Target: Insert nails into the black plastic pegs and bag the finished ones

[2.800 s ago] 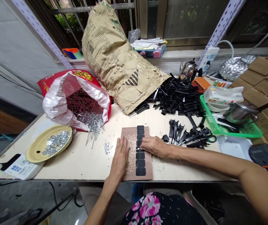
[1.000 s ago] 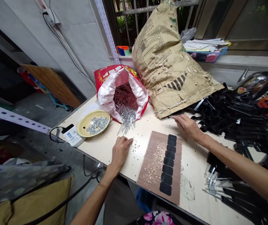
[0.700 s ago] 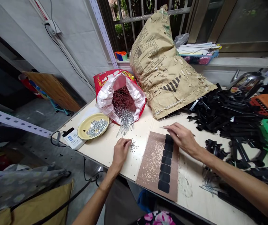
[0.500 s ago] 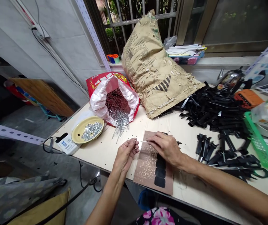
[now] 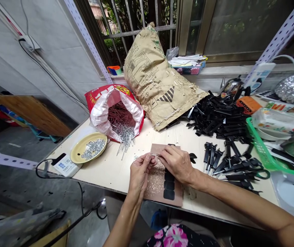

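My right hand (image 5: 176, 164) is closed, holding a thin metal pin (image 5: 154, 155) that points left. The thumb and fingertips of my left hand (image 5: 139, 173) pinch together at the pin's far end; any small piece between them is too small to make out. Both hands hover over the near part of a brown board (image 5: 152, 196), which carries pale crumbs and a row of black rounded squares (image 5: 169, 185). Just right of my right hand, a black hooked part (image 5: 192, 157) lies on the table. Similar pins (image 5: 126, 135) spill out of a red and white bag (image 5: 99, 115).
A yellow plate (image 5: 75, 156) holds small silver pieces, with a white box (image 5: 66, 165) beside it. Behind stands a large paper sack (image 5: 149, 79). On the right lie heaped black tool-like parts (image 5: 214, 116), a smaller group (image 5: 236, 168) and a green basket (image 5: 260, 144).
My hands have come together, and the pin's free end now meets my left fingertips. The camera view has turned slightly right.
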### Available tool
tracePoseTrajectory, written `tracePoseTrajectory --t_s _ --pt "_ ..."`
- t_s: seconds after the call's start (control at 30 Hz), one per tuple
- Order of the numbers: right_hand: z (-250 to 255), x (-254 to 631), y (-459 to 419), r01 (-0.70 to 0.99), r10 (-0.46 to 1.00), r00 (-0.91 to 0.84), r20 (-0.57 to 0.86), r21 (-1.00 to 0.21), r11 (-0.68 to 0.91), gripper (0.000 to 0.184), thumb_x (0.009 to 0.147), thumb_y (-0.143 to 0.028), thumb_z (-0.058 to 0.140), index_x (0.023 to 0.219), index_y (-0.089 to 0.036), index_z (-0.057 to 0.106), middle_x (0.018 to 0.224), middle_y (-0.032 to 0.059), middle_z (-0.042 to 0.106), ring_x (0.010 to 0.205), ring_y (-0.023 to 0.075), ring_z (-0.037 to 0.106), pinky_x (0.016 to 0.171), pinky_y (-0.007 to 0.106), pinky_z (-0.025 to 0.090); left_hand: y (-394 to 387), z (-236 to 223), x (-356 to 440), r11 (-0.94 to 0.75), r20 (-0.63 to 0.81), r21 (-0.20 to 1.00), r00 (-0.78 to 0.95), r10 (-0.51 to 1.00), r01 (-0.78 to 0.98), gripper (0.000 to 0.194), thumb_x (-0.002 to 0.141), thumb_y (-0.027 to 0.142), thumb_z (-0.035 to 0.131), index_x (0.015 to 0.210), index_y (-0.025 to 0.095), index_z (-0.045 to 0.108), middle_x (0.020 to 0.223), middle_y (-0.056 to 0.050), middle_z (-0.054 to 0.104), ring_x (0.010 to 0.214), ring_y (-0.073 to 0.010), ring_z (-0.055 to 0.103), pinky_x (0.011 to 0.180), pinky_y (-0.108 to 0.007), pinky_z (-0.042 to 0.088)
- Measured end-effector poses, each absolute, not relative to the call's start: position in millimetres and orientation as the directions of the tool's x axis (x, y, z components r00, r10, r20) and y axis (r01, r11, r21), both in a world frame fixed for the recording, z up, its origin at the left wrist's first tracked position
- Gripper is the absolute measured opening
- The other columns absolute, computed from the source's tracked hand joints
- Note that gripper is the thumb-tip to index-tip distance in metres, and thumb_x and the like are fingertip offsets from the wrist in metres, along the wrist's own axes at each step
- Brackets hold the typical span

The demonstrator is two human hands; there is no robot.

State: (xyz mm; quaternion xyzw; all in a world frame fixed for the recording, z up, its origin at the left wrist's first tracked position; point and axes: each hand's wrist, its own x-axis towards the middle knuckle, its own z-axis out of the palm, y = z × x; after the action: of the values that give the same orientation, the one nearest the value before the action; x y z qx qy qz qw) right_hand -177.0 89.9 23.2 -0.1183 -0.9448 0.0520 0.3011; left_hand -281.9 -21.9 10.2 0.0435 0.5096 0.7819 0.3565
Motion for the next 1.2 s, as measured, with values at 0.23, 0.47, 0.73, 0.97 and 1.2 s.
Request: tracePoseTrajectory --t_s 0.23,0.47,0.73,0.97,1.2 --pt "20 -173 86 0.222 0.278 -0.813 0.512 -0.169 0.960 0.023 0.095 -0.026 0.044 0.083 -0.019 0.062 0.079 0.0035 0.062 0.075 0.0147 0.052 0.058 0.027 0.029 -23 -1 -282 -0.169 -0.189 0.922 -0.786 0.589 -0.348 0.025 0.066 0.030 0.077 0.080 0.010 0.069 0.065 -0.002 0.067 0.060 -0.0086 0.059 0.064 -0.021 0.048" --pt "18 -172 87 0.218 0.300 -0.821 0.485 -0.219 0.951 0.023 0.095 -0.028 0.045 0.084 -0.020 0.064 0.081 0.0049 0.063 0.079 0.0166 0.053 0.061 0.027 0.032 -28 -9 -286 -0.001 -0.116 0.989 -0.792 0.599 -0.146 0.026 0.071 0.037 0.071 0.081 0.013 0.071 0.067 -0.002 0.068 0.062 -0.0120 0.059 0.066 -0.024 0.047" --pt "17 -171 101 0.180 0.359 -0.916 0.180 -0.617 0.766 0.023 0.094 -0.032 0.045 0.084 -0.019 0.060 0.080 -0.0003 0.062 0.073 0.0122 0.055 0.058 0.023 0.032 -31 1 -293 0.143 -0.058 0.988 -0.752 0.656 0.049 0.025 0.073 0.040 0.068 0.074 0.015 0.070 0.065 -0.002 0.066 0.063 -0.0140 0.059 0.064 -0.023 0.046" --pt "9 -171 99 0.184 0.396 -0.891 0.222 -0.621 0.762 0.017 0.093 -0.031 0.048 0.096 -0.022 0.062 0.090 0.0007 0.063 0.080 0.0133 0.057 0.062 0.024 0.036 -28 -2 -291 0.156 -0.028 0.982 -0.747 0.664 0.102 0.026 0.074 0.042 0.066 0.080 0.017 0.072 0.070 -0.003 0.067 0.062 -0.0145 0.058 0.061 -0.024 0.047" --pt "4 -171 95 0.169 0.216 -0.847 0.486 -0.140 0.976 0.024 0.096 -0.024 0.041 0.088 -0.021 0.064 0.082 0.0042 0.063 0.078 0.0174 0.049 0.066 0.031 0.031 -21 -8 -288 0.084 -0.222 0.971 -0.709 0.669 -0.225 0.033 0.068 0.046 0.071 0.074 0.014 0.068 0.062 0.001 0.060 0.052 -0.0101 0.052 0.052 -0.022 0.045"
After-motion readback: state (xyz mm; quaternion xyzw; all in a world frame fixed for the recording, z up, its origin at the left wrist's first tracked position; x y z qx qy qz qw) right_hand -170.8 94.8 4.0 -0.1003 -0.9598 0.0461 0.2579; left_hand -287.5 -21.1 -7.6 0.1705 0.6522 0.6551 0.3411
